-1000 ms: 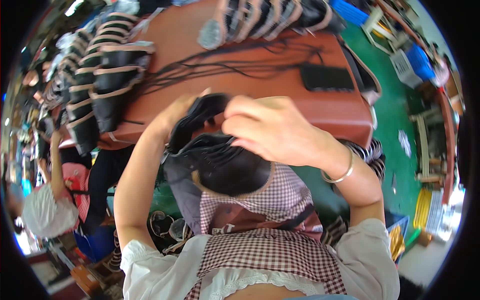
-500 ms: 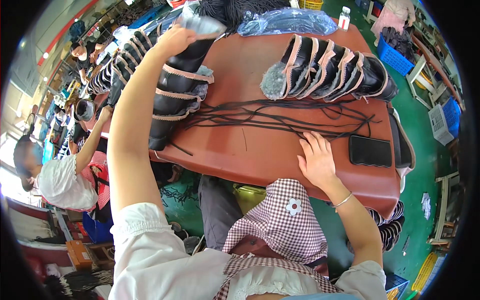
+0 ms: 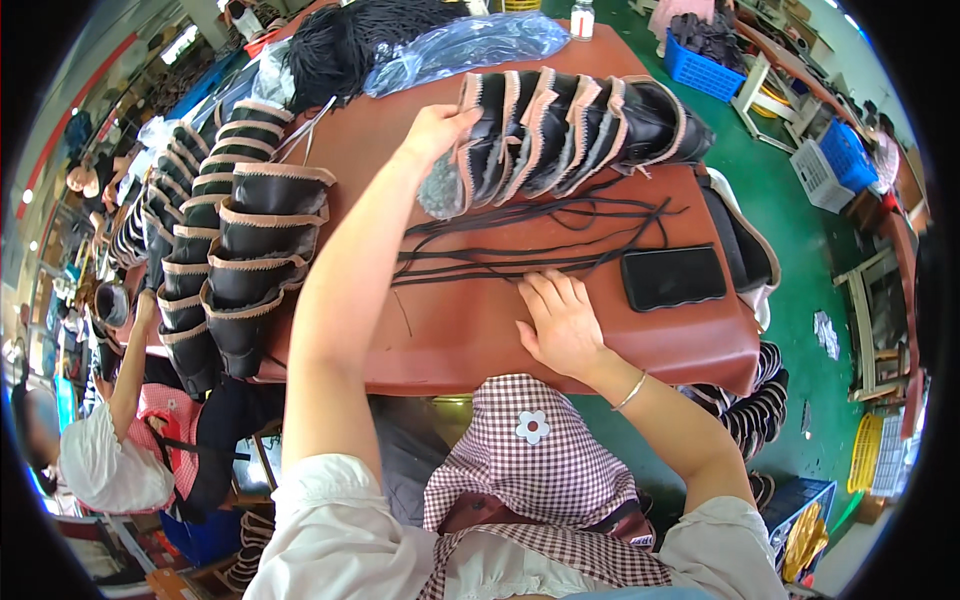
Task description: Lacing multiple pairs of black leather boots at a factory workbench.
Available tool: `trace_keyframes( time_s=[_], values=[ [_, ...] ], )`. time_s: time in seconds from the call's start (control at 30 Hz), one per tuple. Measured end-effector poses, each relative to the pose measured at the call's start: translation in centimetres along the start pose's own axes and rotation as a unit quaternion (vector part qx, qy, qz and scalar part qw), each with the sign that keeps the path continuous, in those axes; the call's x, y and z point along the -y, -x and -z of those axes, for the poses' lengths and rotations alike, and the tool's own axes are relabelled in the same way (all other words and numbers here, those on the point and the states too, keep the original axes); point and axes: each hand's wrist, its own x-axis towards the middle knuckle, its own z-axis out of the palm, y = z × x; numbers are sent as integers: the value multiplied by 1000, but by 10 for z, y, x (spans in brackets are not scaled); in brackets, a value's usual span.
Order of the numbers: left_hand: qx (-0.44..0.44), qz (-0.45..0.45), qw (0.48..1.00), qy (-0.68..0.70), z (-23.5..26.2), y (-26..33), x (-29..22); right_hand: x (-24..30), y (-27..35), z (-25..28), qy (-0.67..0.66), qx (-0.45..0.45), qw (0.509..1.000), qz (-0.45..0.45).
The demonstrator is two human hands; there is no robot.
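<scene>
A nested row of black fleece-lined shoe uppers (image 3: 560, 130) with beige zigzag edges lies along the far side of the brown table. My left hand (image 3: 437, 132) reaches across to the row's left end, its fingers closed on the edge of the end upper. Grey fleece shows below that hand. My right hand (image 3: 562, 322) lies flat on the table with its fingers spread and nothing in it. Its fingertips are by the long black laces (image 3: 500, 232) stretched out below the row. A black flat case (image 3: 674, 277) lies to the right of that hand.
More nested uppers (image 3: 262, 215) stand on the table's left. A heap of black laces (image 3: 345, 45), a blue plastic bag (image 3: 470, 50) and a small white bottle (image 3: 582, 18) lie at the far edge. A co-worker (image 3: 115, 450) sits at the left.
My left hand has left the left-hand stack and come right to the end upper of the far row. My right hand stays flat on the table. The view has shifted to the right.
</scene>
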Motion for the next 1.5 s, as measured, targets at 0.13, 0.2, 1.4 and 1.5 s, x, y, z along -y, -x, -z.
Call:
trace_keyframes(
  time_s=[0.13, 0.2, 1.4, 1.5],
  values=[
    [-279, -131, 937, -163, 1, 16, -5, -3, 3, 2, 30, -50, 998, 2],
    [-305, -208, 903, -218, 30, 49, -9, -2, -1, -1, 26, -48, 998, 14],
    [-28, -307, 908, -283, -96, 280, 23, 18, 126, -50, -389, 145, 803, -428],
    [3, -267, 929, -258, -111, 271, 23, -4, 133, -71, -422, 147, 758, -475]
  ],
)
